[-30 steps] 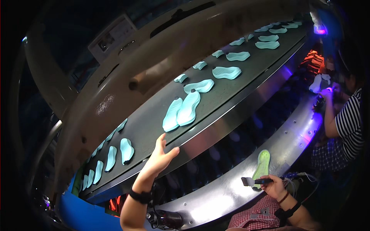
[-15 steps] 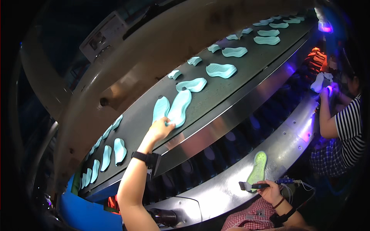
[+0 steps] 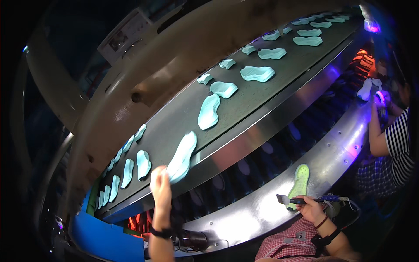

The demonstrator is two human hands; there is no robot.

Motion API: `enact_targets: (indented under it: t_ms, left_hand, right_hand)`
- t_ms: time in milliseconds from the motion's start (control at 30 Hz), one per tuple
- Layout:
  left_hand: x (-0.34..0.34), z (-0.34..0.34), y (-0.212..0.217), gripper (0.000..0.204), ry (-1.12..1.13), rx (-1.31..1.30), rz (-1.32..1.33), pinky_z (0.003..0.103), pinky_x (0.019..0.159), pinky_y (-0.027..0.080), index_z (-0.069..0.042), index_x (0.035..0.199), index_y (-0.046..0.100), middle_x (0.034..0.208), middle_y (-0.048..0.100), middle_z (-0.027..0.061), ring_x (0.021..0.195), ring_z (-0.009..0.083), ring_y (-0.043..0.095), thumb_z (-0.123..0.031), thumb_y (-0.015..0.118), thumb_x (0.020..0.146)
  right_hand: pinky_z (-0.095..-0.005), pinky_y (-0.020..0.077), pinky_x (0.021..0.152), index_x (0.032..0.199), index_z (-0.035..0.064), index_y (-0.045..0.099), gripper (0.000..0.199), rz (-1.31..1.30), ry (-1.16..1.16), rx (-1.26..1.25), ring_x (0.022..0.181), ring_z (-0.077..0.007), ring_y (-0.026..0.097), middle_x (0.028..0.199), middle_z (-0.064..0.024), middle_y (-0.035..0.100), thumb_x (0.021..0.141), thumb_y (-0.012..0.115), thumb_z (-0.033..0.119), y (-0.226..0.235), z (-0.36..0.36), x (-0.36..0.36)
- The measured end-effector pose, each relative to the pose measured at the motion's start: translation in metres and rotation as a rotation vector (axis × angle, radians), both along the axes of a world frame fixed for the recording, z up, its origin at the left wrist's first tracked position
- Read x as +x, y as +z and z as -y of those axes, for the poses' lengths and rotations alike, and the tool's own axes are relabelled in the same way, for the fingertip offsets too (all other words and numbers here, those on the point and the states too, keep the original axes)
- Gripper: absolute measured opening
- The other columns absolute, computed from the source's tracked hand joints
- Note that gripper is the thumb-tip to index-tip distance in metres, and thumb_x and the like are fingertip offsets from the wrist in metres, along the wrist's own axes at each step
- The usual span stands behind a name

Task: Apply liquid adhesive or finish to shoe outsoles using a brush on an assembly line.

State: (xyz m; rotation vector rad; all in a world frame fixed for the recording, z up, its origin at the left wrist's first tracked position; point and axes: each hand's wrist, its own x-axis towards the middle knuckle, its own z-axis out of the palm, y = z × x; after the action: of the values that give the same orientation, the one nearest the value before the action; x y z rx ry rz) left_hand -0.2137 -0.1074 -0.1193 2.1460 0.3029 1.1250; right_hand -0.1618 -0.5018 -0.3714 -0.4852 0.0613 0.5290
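Gripping a blue sole (image 3: 182, 157), the left hand (image 3: 160, 187) is hovering by the conveyor (image 3: 168, 120) (the right hand (image 3: 312, 212) is clasping a brush (image 3: 298, 201)).

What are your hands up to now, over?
Left hand holding pale blue sole by belt. Right hand gripping brush near green sole. Other soles along belt.

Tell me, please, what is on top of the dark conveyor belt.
Light-blue soles lie along the dark conveyor belt, and the left hand holds another sole at its near edge. The brown hood hides the far side; what lies there cannot be seen.
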Motion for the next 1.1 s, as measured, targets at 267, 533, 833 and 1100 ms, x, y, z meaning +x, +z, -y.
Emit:
enact_targets:
  t_ms: [267,533,833,1100]
  left_hand:
    - [-0.113,0.007,-0.098,0.056,-0.538,-1.312,0.173,0.048,0.082,0.047,0.004,0.113,0.044,0.107,0.053,0.0184,0.095,0.0334,0.055,-0.006,0.052,0.058]
    - [-0.079,0.022,-0.19,0.066,-0.812,-1.458,-0.009,0.05,0.087,0.042,-0.002,0.125,0.037,0.114,0.05,0.0193,0.101,0.0356,0.052,-0.04,0.053,0.073]
    - [-0.048,0.158,-0.26,0.095,-0.865,-1.639,-0.266,0.053,0.092,0.036,-0.01,0.134,0.028,0.121,0.045,0.0201,0.105,0.0377,0.049,-0.079,0.026,0.069]
    - [-0.033,0.191,-0.25,0.089,-0.822,-1.752,-0.223,0.053,0.091,0.036,-0.013,0.131,0.032,0.121,0.046,0.0196,0.104,0.0406,0.047,-0.077,0.012,0.073]
  right_hand:
    - [-0.0279,0.0477,0.075,0.097,-0.005,0.057,0.021,0.103,-0.047,-0.103,0.08,-0.0186,0.057,0.097,-0.0161,0.059,0.076,0.055,-0.008,0.012,-0.005,-0.001]
    - [-0.0289,0.048,0.079,0.095,-0.0052,0.056,0.022,0.155,-0.071,-0.139,0.083,-0.0189,0.057,0.094,-0.0145,0.058,0.074,0.056,-0.011,0.004,-0.017,0.011]
    - [-0.0234,0.0468,0.065,0.091,-0.0021,0.059,0.016,0.25,0.091,-0.132,0.071,-0.0126,0.056,0.092,-0.0143,0.062,0.076,0.059,-0.006,0.021,-0.026,0.003]
    - [-0.0293,0.0428,0.087,0.094,-0.0034,0.06,0.018,0.383,0.168,-0.191,0.091,-0.0185,0.059,0.096,-0.0142,0.062,0.076,0.06,-0.003,0.024,-0.043,-0.008]
